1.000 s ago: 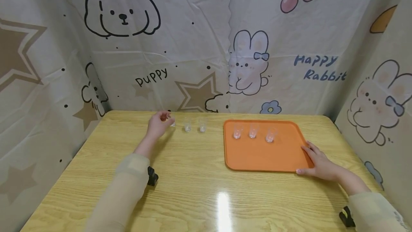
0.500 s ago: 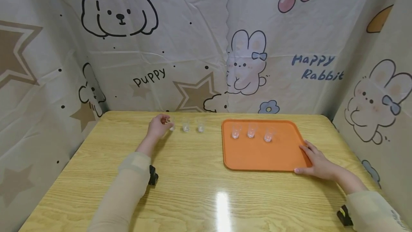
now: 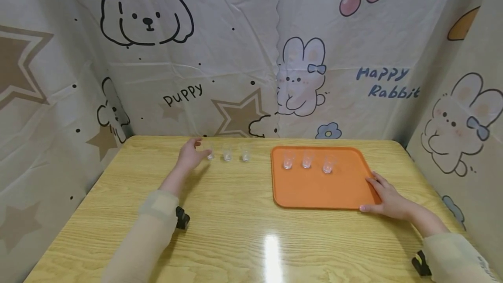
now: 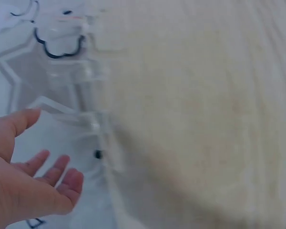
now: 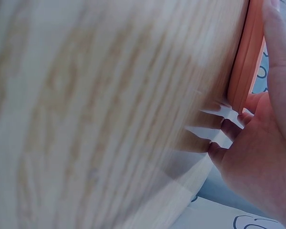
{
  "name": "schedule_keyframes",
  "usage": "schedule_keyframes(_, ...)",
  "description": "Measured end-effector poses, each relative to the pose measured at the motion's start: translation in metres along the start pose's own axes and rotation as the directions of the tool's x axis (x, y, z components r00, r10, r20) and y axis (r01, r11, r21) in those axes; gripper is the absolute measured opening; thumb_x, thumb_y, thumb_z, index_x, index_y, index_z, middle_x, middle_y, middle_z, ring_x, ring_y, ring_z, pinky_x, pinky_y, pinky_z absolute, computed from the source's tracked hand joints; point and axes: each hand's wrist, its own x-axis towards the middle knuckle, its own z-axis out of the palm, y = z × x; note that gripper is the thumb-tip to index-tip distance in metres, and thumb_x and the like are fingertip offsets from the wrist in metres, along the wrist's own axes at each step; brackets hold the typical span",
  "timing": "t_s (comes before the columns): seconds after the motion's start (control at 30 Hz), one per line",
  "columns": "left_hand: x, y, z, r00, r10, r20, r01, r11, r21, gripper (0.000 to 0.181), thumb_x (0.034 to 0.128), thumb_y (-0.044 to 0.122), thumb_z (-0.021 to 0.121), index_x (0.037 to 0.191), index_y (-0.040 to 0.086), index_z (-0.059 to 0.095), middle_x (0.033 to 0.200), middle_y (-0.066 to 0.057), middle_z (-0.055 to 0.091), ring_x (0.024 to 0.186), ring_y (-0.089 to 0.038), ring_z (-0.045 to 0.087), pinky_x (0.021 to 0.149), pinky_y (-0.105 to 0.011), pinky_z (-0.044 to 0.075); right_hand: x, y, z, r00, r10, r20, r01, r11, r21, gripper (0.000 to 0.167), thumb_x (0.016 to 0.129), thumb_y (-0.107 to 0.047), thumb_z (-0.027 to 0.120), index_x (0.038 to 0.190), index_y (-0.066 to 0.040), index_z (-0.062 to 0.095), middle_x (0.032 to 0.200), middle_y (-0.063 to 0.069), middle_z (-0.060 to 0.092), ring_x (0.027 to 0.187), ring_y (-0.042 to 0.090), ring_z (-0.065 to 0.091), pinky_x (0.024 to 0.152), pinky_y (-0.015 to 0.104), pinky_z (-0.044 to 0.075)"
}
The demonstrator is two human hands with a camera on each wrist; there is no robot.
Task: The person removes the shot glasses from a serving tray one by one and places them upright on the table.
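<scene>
Three small clear glasses stand in a row at the back of the table in the head view: a left glass (image 3: 210, 155), a middle glass (image 3: 227, 155) and a right glass (image 3: 245, 155). My left hand (image 3: 190, 155) is beside the left glass, thumb and fingers spread apart; the left wrist view shows nothing between them. On the orange tray (image 3: 314, 193) stand three similar glasses, the nearest one (image 3: 328, 167) towards the right. My right hand (image 3: 393, 201) holds the tray's near right corner, its thumb at the front edge and its fingers at the right side.
The wooden table (image 3: 220, 230) runs back to a patterned cloth (image 3: 235, 56) that hangs behind it and along both sides. Table surface lies between the left row of glasses and the tray.
My left hand has set the left glass down in line with the other two and let go, its fingers spreading and drawing slightly left. The right hand stays at the tray.
</scene>
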Motion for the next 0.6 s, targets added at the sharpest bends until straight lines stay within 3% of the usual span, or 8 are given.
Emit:
schedule_keyframes(0.2, -0.012, 0.027, 0.001, 0.999, 0.043, 0.009, -0.044, 0.995, 0.093, 0.069, 0.0901, 0.025, 0.063, 0.145, 0.001, 0.029, 0.144, -0.023, 0.036, 0.133, -0.043, 0.03, 0.107, -0.052, 0.03, -0.001, -0.001, 0.0, 1.0, -0.003, -0.003, 0.003, 1.0, -0.015, 0.097, 0.076, -0.036, 0.077, 0.139, 0.016, 0.025, 0.145, 0.039, 0.01, 0.126, 0.061, 0.018, 0.094, 0.071, 0.024)
schedule_keyframes(0.6, -0.043, 0.072, 0.028, 0.986, 0.163, 0.046, -0.166, 0.984, 0.068, 0.071, 0.0882, 0.03, 0.066, 0.145, 0.005, 0.031, 0.143, -0.017, 0.038, 0.133, -0.037, 0.028, 0.105, -0.053, 0.033, -0.001, -0.002, -0.001, 1.0, -0.003, -0.001, 0.003, 1.0, -0.009, 0.097, 0.076, -0.036, 0.077, 0.139, 0.016, 0.025, 0.145, 0.039, 0.01, 0.125, 0.062, 0.018, 0.094, 0.072, 0.023)
